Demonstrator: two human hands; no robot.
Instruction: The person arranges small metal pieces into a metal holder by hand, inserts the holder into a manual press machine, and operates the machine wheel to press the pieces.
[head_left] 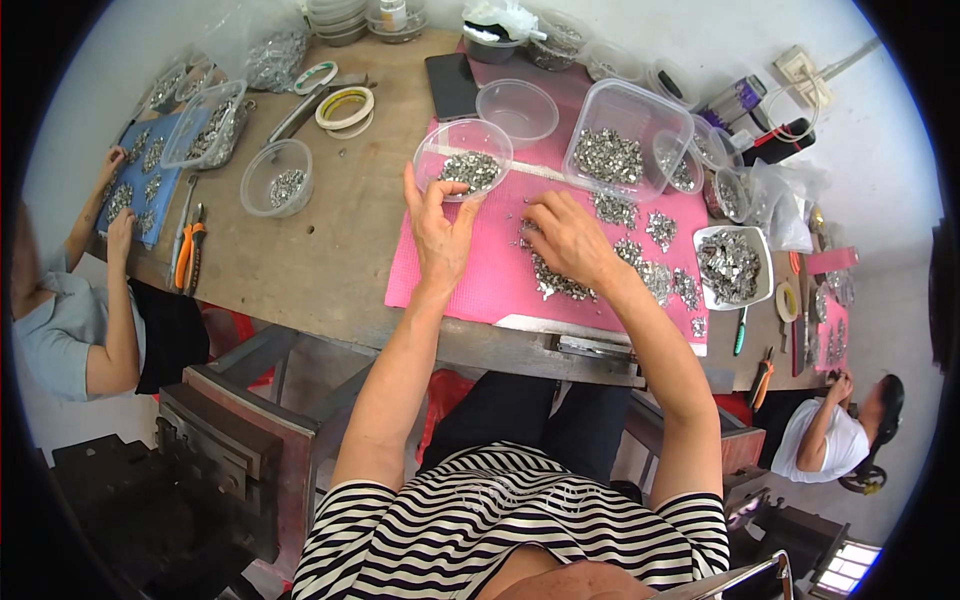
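Striped shirt: black-and-white cloth (510, 520), seen nearest the camera, below the bench (330, 245).
Left hand: the near side of a round clear tub (465, 130) is gripped by the left hand (440, 235), its fingers clamped on the wall.
Tub contents: small silvery metal pieces (470, 170) are gathered inside the tub.
Right hand: the right hand (572, 238) is lowered to a loose metal pile (560, 284); its fingers are bent, and whether anything is pinched cannot be told.
Pink mat: the pile and several smaller heaps are spread on the pink mat (440, 285).
Containers: more pieces are held in a square clear box (645, 112), behind the right hand, and in a white bowl (758, 292) to the right.
Left of the mat: orange-handled pliers (183, 258) are laid down on the bench.
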